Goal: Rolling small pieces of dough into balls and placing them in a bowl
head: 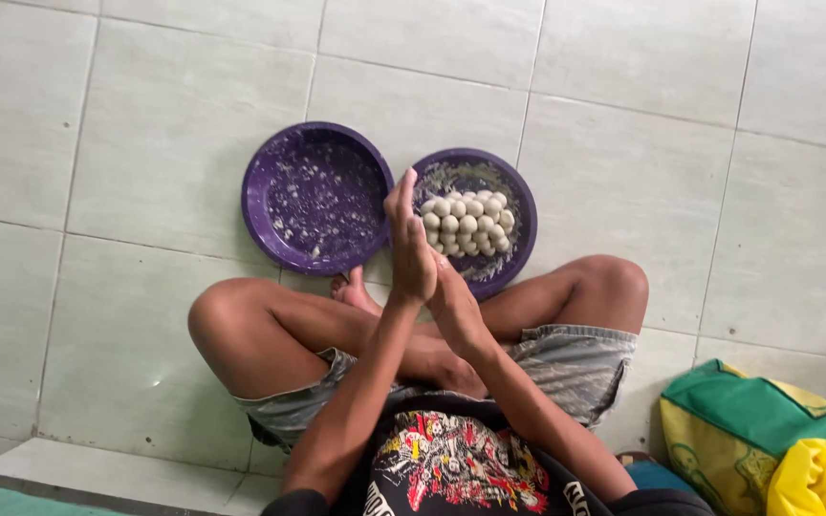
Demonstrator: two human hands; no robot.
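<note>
2 purple plates sit side by side on the tiled floor (145, 124) before a cross-legged person: the left plate (315, 197) holds only white smears, the right plate (520, 205) about 20 dough balls (467, 223) in rows. Left hand (407, 244) and right hand (451, 301) press palm to palm (anything between them is hidden), fingers pointing toward the balls, just beyond the left fingertips.

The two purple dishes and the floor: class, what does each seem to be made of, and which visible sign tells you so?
Left dish: probably plastic; even purple colour, thin rim, dusted with white smears.
Right dish: seemingly the same plastic, holding pale balls.
Floor: likely glazed ceramic tile; large pale squares, grout lines, soft sheen.
</note>
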